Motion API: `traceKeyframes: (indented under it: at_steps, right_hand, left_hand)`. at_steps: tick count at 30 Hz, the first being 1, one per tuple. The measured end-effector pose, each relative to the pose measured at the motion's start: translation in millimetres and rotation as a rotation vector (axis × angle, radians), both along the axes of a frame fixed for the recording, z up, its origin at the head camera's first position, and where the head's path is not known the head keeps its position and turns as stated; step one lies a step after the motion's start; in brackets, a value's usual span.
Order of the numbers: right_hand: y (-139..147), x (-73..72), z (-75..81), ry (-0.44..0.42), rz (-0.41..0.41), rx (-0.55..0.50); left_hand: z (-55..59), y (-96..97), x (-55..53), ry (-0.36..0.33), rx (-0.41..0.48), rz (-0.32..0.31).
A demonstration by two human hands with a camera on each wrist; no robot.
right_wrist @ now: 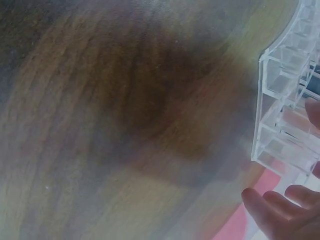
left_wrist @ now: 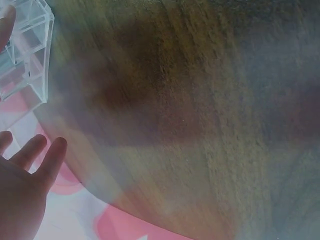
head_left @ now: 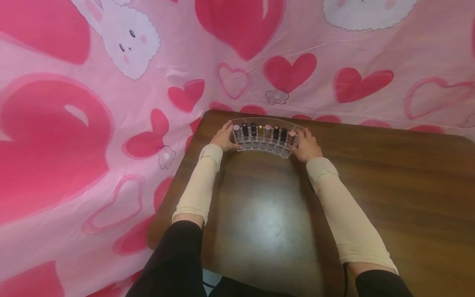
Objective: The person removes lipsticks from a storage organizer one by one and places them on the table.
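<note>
A clear acrylic lipstick organizer (head_left: pixel 259 145), curved and tiered, is near the far left corner of the table. Several lipsticks (head_left: pixel 276 133), with black, gold and pinkish tubes, stand upright in its back row; the front compartments look bare. At its left end, my left hand (head_left: pixel 223 138) holds it with the thumb at the front and the fingers toward the back. My right hand (head_left: pixel 307 146) grips the opposite end in a mirrored way. The left wrist view catches a corner of the organizer (left_wrist: pixel 37 55) above spread fingers (left_wrist: pixel 52 162). Stepped compartments (right_wrist: pixel 280 85) show in the right wrist view.
Underneath is a brown wooden table (head_left: pixel 389 173) with rounded corners, reflecting light in the middle. A pink cloth (head_left: pixel 178 53) with hearts and rabbit faces hangs behind it and along its left side. Beige sleeves (head_left: pixel 198 181) cover both forearms.
</note>
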State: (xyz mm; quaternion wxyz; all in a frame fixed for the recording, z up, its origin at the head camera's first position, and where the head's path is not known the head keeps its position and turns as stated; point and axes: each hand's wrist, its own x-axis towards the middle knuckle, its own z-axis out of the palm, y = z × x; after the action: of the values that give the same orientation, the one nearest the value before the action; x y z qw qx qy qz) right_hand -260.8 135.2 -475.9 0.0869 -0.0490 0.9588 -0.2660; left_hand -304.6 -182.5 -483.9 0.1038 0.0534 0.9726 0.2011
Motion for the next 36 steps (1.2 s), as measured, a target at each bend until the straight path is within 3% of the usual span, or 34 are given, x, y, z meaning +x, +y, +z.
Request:
traceKeyframes:
  at_steps: [6,16,36]
  right_hand:
    - [-0.9,-1.8,0.0,-0.017,-0.016,0.022]
    - [-2.0,-3.9,-0.5,-0.013,-0.039,0.010]
    - [-3.0,-0.3,0.8,-0.018,-0.046,0.004]
  left_hand:
    - [1.2,-0.9,0.2,-0.005,0.025,-0.003]
    - [6.5,0.6,-1.8,0.014,-0.004,-0.032]
    - [11.5,7.3,0.2,0.029,-0.013,-0.006]
